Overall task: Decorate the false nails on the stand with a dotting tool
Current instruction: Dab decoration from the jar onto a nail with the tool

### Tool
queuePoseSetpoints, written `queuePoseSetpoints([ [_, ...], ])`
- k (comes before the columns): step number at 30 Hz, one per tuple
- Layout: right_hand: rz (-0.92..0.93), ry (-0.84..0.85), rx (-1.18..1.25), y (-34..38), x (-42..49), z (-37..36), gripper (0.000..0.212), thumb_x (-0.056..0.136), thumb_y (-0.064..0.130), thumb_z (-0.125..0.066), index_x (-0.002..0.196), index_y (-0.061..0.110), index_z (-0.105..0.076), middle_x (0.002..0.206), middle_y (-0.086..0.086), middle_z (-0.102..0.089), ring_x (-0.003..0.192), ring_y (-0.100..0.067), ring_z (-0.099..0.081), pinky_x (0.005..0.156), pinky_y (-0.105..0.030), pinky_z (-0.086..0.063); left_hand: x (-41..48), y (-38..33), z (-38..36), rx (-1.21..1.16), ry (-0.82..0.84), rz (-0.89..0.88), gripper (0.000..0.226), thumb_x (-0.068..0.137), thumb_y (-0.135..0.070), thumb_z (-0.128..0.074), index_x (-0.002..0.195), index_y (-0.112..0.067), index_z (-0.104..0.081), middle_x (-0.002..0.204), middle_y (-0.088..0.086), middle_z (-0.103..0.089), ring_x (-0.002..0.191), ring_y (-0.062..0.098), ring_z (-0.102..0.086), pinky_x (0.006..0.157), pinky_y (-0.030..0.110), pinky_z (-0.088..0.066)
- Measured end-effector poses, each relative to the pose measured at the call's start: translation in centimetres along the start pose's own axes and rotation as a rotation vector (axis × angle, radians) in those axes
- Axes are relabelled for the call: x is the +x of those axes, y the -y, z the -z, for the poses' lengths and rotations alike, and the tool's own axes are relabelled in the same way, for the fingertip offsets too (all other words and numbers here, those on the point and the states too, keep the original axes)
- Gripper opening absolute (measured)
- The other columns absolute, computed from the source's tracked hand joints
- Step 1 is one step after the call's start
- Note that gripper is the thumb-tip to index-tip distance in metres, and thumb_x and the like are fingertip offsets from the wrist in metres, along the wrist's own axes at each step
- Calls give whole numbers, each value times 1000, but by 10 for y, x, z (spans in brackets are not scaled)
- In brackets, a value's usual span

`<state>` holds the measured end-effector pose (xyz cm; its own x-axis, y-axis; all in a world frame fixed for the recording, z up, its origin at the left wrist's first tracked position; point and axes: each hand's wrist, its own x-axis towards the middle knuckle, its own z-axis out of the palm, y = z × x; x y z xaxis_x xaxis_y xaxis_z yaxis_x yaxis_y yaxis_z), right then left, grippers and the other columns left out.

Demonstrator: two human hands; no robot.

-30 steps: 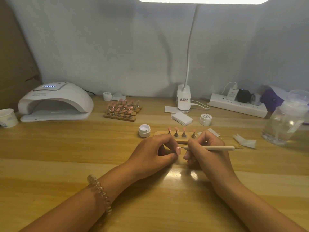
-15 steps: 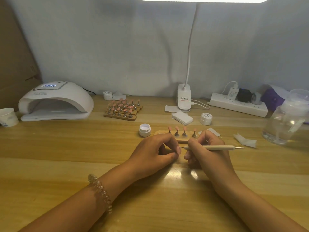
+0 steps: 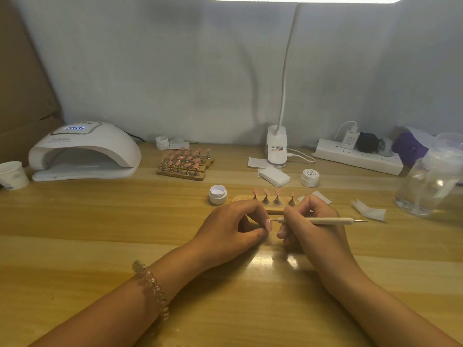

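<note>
My left hand [image 3: 231, 227] pinches a single pink false nail [image 3: 268, 224] on its holder, a little above the table. My right hand [image 3: 309, 227] grips a wooden dotting tool [image 3: 325, 221] lying almost level, its left metal tip touching the top of that nail. Just behind my hands stands a wooden stand [image 3: 271, 209] with several pink false nails [image 3: 265, 192] on metal pegs; its front is partly hidden by my fingers. An open white gel pot [image 3: 218, 194] sits left of the stand.
A white nail lamp [image 3: 84, 152] stands at the back left, with a paper cup [image 3: 12, 175] beside it. A second rack of pink nails [image 3: 184, 162], a desk lamp base [image 3: 276, 146], a closed pot [image 3: 310, 177], wipes [image 3: 273, 176], a power strip [image 3: 358, 160] and a clear pump bottle [image 3: 431, 179] stand behind.
</note>
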<state>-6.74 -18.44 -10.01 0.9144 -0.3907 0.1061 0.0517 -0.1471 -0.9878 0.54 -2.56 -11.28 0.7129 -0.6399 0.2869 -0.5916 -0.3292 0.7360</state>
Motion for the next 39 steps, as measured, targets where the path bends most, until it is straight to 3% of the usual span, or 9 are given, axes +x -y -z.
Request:
queuePoseSetpoints([
  [10,3,25,-4,-1,0,0,21,85,13,-63,74,2,-49,60,-14,-68,49,-17,-62,50,-29,-52,0,2,0,-7,1,-3,12,85,-17,-74,85,-27,-66,85,-15,-65,64,8,-56,60,28,-43],
  [23,8,18,-2,-2,1,0,20,85,12,-62,77,-1,-48,60,-14,-68,49,-18,-61,49,-29,-51,1,3,0,-7,4,-10,15,85,-19,-73,84,-31,-65,81,-20,-63,62,3,-54,59,19,-39],
  [29,16,5,11,-4,1,0,22,86,12,-62,76,-1,-48,59,-14,-68,48,-18,-61,48,-28,-51,1,3,0,-1,-2,-11,18,85,-21,-73,82,-35,-63,82,-19,-64,63,5,-56,59,22,-41],
  [32,29,-29,55,-4,2,1,24,89,16,-64,72,6,-51,59,-12,-68,48,-16,-61,48,-25,-52,0,4,-1,14,-16,-7,19,85,-21,-74,82,-36,-63,81,-19,-64,64,7,-56,59,27,-43],
  [36,14,-116,158,-5,5,4,29,93,30,-65,77,10,-54,58,-8,-67,51,-18,-62,57,-39,-57,0,4,-1,21,-29,-9,16,85,-23,-74,85,-35,-63,86,-18,-66,65,7,-56,61,27,-44],
  [39,31,-141,153,-5,6,3,31,90,41,-63,79,14,-55,56,-2,-65,54,-19,-63,54,-31,-55,0,3,-2,29,-52,4,14,86,-28,-75,84,-36,-63,85,-18,-67,66,5,-56,61,20,-43],
])
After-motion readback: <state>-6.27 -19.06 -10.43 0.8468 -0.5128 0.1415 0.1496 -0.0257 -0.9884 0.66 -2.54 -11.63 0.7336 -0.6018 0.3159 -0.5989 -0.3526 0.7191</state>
